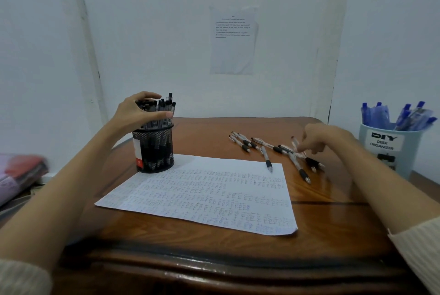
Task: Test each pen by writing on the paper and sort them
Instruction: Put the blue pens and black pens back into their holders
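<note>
A white sheet of paper (202, 194) covered in scribbled pen marks lies on the wooden table (214, 259). At the back left stands a black mesh pen cup (153, 149) full of black pens. My left hand (140, 112) curls around the tops of those pens. Several loose pens (273, 149) lie scattered right of the paper's far edge. One of them (266, 159) rests with its tip on the paper's corner. My right hand (316, 138) hovers over the scattered pile with fingertips pinching one pen's upper end (295, 143).
A light blue cup labelled "DIY desk organizer" (388, 149) holds blue pens at the far right. A printed sheet (234, 39) is stuck on the white wall behind. Red and pink folded things (21, 175) lie off the table's left side.
</note>
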`<state>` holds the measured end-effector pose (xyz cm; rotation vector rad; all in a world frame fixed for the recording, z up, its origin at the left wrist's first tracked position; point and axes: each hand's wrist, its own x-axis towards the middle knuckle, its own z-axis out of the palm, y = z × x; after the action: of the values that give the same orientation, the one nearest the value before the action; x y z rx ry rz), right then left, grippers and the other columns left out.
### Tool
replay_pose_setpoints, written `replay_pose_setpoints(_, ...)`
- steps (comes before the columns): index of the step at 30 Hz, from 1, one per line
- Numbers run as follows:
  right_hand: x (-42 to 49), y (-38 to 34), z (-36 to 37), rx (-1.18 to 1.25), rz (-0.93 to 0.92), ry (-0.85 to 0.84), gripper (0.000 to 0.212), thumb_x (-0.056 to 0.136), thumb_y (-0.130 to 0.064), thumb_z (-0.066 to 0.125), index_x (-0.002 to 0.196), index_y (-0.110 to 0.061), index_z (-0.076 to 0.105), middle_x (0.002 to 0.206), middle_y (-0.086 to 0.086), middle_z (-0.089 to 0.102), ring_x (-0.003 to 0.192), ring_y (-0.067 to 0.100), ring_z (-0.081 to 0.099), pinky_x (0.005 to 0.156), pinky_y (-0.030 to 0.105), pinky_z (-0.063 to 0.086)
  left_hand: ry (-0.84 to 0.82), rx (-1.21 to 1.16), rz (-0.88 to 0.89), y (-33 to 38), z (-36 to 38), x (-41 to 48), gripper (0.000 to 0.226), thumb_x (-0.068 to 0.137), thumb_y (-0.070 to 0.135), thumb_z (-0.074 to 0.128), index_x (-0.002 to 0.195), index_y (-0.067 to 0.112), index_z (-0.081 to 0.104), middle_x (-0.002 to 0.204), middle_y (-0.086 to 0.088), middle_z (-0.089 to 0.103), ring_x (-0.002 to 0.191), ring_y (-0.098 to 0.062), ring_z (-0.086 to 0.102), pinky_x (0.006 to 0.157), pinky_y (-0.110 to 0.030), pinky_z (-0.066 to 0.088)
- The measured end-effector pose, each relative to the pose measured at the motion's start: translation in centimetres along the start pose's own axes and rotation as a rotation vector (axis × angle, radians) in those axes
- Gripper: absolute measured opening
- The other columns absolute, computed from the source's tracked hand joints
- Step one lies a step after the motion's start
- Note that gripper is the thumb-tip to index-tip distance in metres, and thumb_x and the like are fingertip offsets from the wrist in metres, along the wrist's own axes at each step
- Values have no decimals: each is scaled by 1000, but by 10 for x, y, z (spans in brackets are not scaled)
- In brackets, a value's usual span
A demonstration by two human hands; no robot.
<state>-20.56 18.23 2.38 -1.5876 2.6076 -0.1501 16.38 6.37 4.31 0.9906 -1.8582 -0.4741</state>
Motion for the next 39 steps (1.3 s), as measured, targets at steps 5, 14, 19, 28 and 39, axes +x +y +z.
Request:
replay_pose_setpoints(5, -8, -15, 14, 19, -4, -200, 77, 83, -57, 57, 137, -5, 38, 137, 12, 47, 119, 27, 50, 96, 35, 47, -13, 12, -8, 2, -1, -1, 82, 35, 67, 72, 108, 32, 62, 111, 1, 64, 106, -17, 59, 98, -40, 47)
replay_pose_setpoints(14, 3, -18, 19, 141, 62, -119, 21, 95, -15, 49, 110, 0, 51, 83, 9, 53, 67, 16, 54, 58, 23, 48, -40, 15, -15, 5, -2, 0, 83, 35, 65, 71, 108, 27, 63, 110, 1, 65, 104, -18, 59, 96, -39, 47)
replay_pose_setpoints(19, 9, -31, 25, 318, -88, 65, 32, 100, -13, 38, 70, -4, 46, 71, 8, 48, 55, 12, 41, 48, 19, 34, -44, 17, -13, 5, -2, 0, 82, 35, 65, 71, 107, 26, 64, 109, 1, 65, 103, -18, 60, 93, -36, 48)
replay_pose_setpoints(28, 17, -64, 30, 135, -184, 19, 46, 85, -50, 60, 73, -9, 44, 70, 1, 46, 66, 11, 47, 52, 17, 34, -44, 8, -16, 4, -2, 1, 81, 35, 65, 71, 106, 27, 64, 107, 2, 65, 101, -18, 60, 91, -34, 49)
replay_pose_setpoints(39, 56, -32, 32, 231, -63, 140, 27, 87, -25, 60, 68, -11, 47, 76, 7, 54, 67, 17, 49, 51, 23, 35, -32, -19, -32, -2, -3, 3, 78, 48, 55, 84, 116, 28, 58, 112, 2, 61, 104, -15, 58, 92, -32, 48)
